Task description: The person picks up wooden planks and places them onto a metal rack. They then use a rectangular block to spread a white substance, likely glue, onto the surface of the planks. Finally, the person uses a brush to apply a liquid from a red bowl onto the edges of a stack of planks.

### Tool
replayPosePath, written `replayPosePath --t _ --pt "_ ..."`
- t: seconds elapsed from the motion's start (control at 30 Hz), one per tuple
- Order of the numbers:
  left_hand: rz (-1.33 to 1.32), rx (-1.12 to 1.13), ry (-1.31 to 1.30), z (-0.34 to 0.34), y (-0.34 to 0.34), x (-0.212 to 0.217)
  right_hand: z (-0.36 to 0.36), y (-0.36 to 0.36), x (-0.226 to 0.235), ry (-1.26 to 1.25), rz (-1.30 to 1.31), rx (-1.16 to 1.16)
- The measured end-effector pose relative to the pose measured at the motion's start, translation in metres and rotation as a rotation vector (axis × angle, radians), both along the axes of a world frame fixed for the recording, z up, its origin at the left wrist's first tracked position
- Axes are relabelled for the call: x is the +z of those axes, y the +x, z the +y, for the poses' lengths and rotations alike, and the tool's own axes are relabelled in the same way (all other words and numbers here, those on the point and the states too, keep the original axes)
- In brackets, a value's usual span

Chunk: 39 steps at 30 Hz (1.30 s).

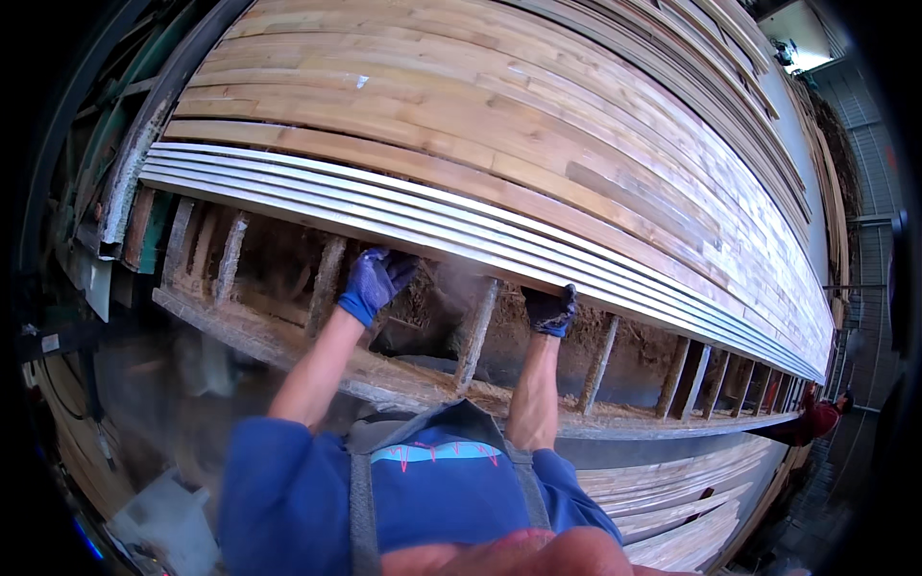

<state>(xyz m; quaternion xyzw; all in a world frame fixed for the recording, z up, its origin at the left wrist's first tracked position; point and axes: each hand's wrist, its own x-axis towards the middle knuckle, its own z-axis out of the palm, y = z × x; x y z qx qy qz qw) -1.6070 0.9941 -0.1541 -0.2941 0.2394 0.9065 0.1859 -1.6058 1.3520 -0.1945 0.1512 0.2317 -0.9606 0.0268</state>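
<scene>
Blue shirt [432, 509] is faced by white-edged boards [384, 213] lengthwise along slatted frame's [475, 336] edge; right hand [549, 309] touching, grip unclear; left hand [381, 280] open.

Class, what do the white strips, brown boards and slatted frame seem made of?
White strips: probably wood, perhaps coated; the nearest has a brownish side.
Brown boards: wood, seemingly unpainted; grain shows.
Slatted frame: perhaps wood or metal; dust obscures the surface.

A head-worn fisheye looks down over boards [432, 224] close by.
</scene>
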Motion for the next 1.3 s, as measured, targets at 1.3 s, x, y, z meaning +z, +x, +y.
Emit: replayPosePath --t 1.3 --pt "-0.081 -0.050 -0.371 0.014 -0.011 0.064 0.022 0.035 0.053 0.163 -0.388 0.304"
